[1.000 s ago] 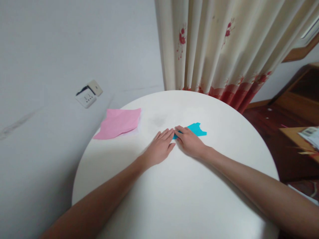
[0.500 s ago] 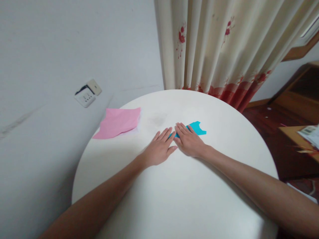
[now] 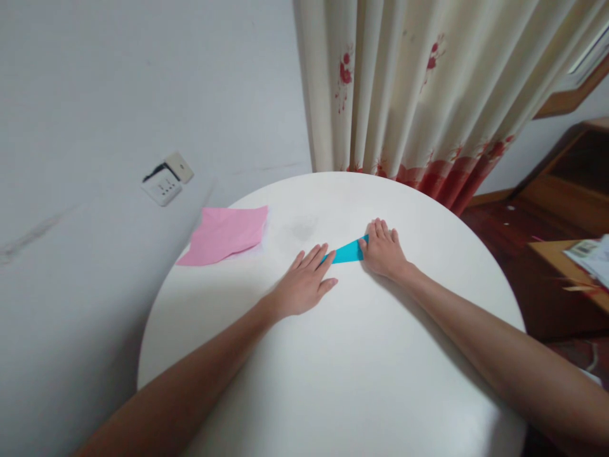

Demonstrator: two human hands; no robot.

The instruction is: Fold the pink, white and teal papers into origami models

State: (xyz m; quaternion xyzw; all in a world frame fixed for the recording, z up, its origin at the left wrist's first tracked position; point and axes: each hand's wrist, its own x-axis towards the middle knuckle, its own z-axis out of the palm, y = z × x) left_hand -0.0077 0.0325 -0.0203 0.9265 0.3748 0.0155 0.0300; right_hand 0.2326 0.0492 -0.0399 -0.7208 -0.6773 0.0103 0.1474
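Observation:
A folded piece of blue paper (image 3: pixel 349 252) lies flat on the white round table (image 3: pixel 352 368), narrow at its left end and wider to the right. My left hand (image 3: pixel 304 284) rests open on the narrow end, its fingertips pressing the paper down. Spread flat over the wide right end is my right hand (image 3: pixel 384 249), also open, with its thumb on the blue surface. The paper's right end is hidden under that hand.
Pink paper (image 3: pixel 228 233) lies over white sheets at the table's left edge. A wall socket (image 3: pixel 164 185) is on the wall to the left. Behind the table hangs a cream curtain (image 3: pixel 380 95) with red flowers. Papers lie on a wooden surface (image 3: pixel 554 254) at the right.
My right hand has slid to the right along the blue paper, baring its middle and covering its right end. My left hand has stayed in place.

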